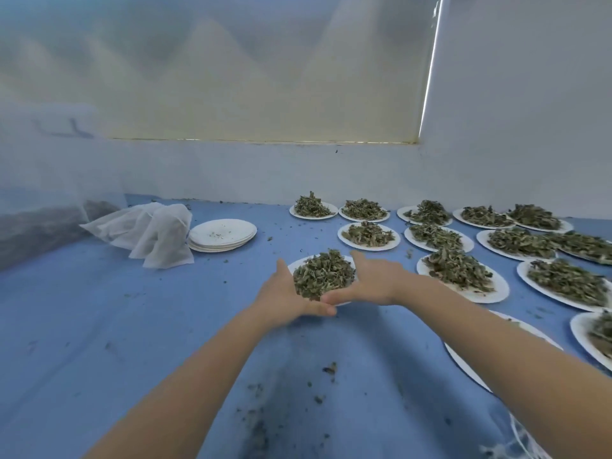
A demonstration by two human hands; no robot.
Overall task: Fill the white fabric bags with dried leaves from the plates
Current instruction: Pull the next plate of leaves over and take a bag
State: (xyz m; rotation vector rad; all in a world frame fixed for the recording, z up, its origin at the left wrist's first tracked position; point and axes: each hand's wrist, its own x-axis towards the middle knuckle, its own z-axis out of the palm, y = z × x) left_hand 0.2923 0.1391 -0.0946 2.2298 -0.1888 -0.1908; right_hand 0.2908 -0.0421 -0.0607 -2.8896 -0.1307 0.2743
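I see the heap of dried leaves [319, 272] cupped between my two hands over a white plate [299, 264] on the blue desk [165, 326]. My left hand [284, 293] lies along the left side of the heap with fingers straight and together, its thumb reaching under the near edge. My right hand [371, 281] lies along the right side, fingers likewise straight, its thumb meeting the left one at the near edge. Both press against the leaves; whether the heap is lifted off the plate I cannot tell.

Left of that plate and farther back lie the white fabric bags [145, 231], crumpled in a loose pile, and just beside them, toward the plate, a stack of emptied plates [222, 235] with a few crumbs. Right of the plate and behind it stand many more plates heaped with leaves [462, 278]. Leaf crumbs [329, 369] are scattered on the desk nearer to me than the plate.
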